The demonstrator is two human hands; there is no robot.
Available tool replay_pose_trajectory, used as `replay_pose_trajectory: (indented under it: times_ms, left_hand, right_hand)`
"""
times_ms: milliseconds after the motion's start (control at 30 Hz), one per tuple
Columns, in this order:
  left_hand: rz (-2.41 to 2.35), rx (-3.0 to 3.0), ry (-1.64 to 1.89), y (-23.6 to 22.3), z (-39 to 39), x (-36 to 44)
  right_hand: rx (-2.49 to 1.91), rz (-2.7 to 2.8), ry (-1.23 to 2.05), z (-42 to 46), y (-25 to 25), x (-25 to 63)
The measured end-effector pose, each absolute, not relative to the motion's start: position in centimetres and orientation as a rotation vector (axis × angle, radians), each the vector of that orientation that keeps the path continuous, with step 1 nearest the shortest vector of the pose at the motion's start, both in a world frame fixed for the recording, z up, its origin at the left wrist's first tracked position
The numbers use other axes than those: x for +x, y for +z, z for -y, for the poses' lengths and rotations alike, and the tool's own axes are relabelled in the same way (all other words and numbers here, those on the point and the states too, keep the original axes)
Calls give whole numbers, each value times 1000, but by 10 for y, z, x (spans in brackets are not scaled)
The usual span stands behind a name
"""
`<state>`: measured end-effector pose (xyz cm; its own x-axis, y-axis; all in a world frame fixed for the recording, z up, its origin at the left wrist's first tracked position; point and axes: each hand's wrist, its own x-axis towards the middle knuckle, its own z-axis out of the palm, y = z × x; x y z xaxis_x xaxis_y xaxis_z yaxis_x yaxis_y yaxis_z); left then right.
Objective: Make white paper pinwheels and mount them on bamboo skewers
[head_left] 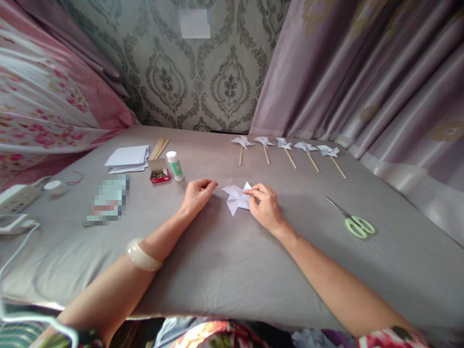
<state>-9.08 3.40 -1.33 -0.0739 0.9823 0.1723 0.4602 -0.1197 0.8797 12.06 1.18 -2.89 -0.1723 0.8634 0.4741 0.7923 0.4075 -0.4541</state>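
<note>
A folded white paper pinwheel (236,198) lies on the grey cloth in front of me, with no stick showing on it. My right hand (264,205) grips its right side, the thumb and index finger near its centre. Left of the pinwheel, apart from it, my left hand (198,195) is closed with the fingertips pinched together. Whatever is between those fingertips is too small to make out. Close behind my left hand are a white and green glue stick (175,166) and a small red open box (159,176) of small metal pieces.
Several finished pinwheels (284,143) on sticks lie in a row at the back right. Green-handled scissors (353,222) rest at the right. Toward the left are wooden sticks (159,148), stacked white paper (126,158), a blurred packet (108,199) and a power strip (19,198).
</note>
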Motion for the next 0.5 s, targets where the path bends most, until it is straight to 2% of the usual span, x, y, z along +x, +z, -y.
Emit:
replay_pose_trajectory:
  times_ms: [233,500]
  left_hand:
    - [-1552,1474,1204,-18,-37,-94]
    - [-1659,1607,1115,-28,-45,-96]
  right_hand:
    - [-1400,2074,35,-11,-34,120]
    - [-1346,2238,-103,-8,-32,115]
